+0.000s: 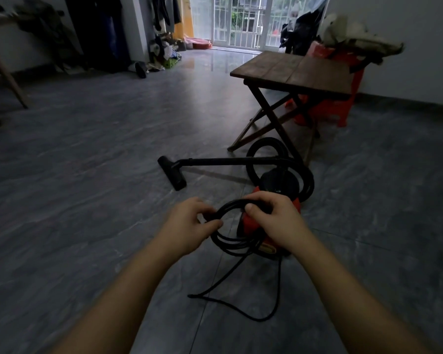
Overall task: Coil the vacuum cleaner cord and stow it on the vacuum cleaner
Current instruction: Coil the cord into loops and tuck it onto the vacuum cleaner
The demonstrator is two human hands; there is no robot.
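Cord hangs in black loops above the red vacuum cleaner, left hand and right hand both gripping the coil to keep it together; a loose tail trails on the floor.

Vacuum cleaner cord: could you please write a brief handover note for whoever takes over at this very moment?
Hands: the left hand grips the left side of the cord coil; the right hand grips its top, just above the red vacuum cleaner.
Done: several loops are gathered.
Left: a loose tail lies curved on the floor below the coil. Wind it in, then stow the coil on the vacuum cleaner.
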